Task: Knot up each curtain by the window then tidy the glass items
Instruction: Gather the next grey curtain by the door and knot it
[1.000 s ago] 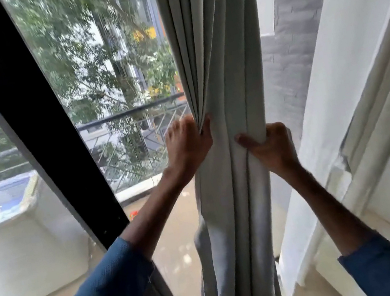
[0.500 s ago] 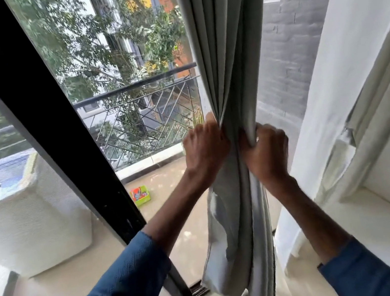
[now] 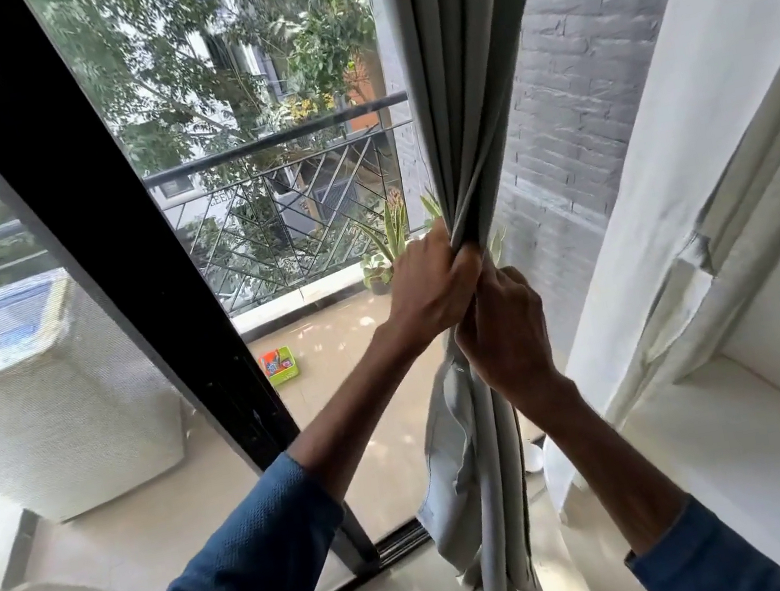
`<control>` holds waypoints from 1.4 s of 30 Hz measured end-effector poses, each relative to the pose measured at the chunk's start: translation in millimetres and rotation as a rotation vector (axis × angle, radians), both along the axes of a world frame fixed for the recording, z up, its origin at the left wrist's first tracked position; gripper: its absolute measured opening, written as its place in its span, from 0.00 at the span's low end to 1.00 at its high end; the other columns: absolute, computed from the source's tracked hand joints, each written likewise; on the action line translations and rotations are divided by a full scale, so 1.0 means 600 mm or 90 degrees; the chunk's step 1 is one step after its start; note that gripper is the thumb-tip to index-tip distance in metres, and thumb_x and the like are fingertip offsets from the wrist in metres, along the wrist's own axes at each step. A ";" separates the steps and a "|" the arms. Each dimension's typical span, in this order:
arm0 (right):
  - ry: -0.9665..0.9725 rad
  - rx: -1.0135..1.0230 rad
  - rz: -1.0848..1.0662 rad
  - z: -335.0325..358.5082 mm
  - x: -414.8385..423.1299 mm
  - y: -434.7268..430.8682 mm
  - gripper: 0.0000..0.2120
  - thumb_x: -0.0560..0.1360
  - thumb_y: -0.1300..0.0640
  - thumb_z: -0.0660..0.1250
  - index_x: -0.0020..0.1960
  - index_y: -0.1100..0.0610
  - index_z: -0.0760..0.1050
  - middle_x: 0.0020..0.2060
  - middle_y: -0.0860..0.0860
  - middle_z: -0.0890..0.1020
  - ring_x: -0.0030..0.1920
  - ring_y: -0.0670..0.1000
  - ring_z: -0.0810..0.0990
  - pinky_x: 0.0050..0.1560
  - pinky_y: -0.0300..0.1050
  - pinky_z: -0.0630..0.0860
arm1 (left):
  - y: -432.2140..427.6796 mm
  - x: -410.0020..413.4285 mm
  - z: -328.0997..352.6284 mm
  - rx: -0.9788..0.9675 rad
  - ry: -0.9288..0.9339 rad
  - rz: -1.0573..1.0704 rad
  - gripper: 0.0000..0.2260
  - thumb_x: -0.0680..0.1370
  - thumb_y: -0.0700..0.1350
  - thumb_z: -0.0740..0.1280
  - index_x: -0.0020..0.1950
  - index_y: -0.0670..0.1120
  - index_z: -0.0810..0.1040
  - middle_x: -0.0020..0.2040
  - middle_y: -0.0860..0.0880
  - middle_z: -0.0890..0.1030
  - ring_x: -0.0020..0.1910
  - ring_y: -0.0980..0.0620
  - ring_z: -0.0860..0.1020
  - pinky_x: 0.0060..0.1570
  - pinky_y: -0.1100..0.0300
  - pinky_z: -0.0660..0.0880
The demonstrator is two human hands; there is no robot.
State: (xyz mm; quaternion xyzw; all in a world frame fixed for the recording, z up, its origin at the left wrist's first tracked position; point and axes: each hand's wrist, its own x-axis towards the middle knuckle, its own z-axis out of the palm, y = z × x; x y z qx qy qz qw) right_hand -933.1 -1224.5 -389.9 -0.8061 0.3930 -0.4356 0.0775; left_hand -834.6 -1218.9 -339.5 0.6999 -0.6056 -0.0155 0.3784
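The fingers [image 3: 462,259] of the left hand [image 3: 429,293] are curled tight round the gathered folds of the grey-green pleated fabric curtain [image 3: 458,74]; the right hand [image 3: 506,332] grips the same bundle just below, touching the left; a second ago the two hands were apart across the curtain's width, and now they are together, with the folds pinched into a narrow neck; the curtain's long axis runs vertically, hanging from above the fingers and falling loose below them to the floor, right of the black window frame [image 3: 107,241].
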 end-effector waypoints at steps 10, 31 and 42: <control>0.003 0.052 0.140 -0.004 -0.034 0.012 0.18 0.72 0.62 0.62 0.61 0.62 0.76 0.58 0.58 0.81 0.55 0.58 0.77 0.57 0.55 0.77 | -0.004 -0.008 0.008 -0.008 0.002 0.066 0.10 0.76 0.48 0.68 0.49 0.43 0.73 0.33 0.53 0.69 0.33 0.49 0.70 0.34 0.58 0.61; -0.064 0.318 0.129 -0.175 -0.048 0.045 0.19 0.74 0.47 0.74 0.32 0.55 0.72 0.26 0.46 0.81 0.28 0.41 0.79 0.31 0.49 0.76 | -0.007 -0.007 -0.020 -0.090 -0.080 0.137 0.15 0.68 0.37 0.69 0.55 0.41 0.77 0.27 0.50 0.70 0.24 0.48 0.65 0.26 0.63 0.60; 0.039 0.281 0.094 -0.125 -0.147 -0.043 0.11 0.70 0.36 0.73 0.46 0.42 0.85 0.36 0.38 0.85 0.41 0.39 0.84 0.43 0.49 0.80 | 0.007 0.035 -0.090 0.064 0.009 0.086 0.13 0.77 0.48 0.68 0.37 0.45 0.70 0.32 0.50 0.69 0.30 0.52 0.67 0.32 0.60 0.63</control>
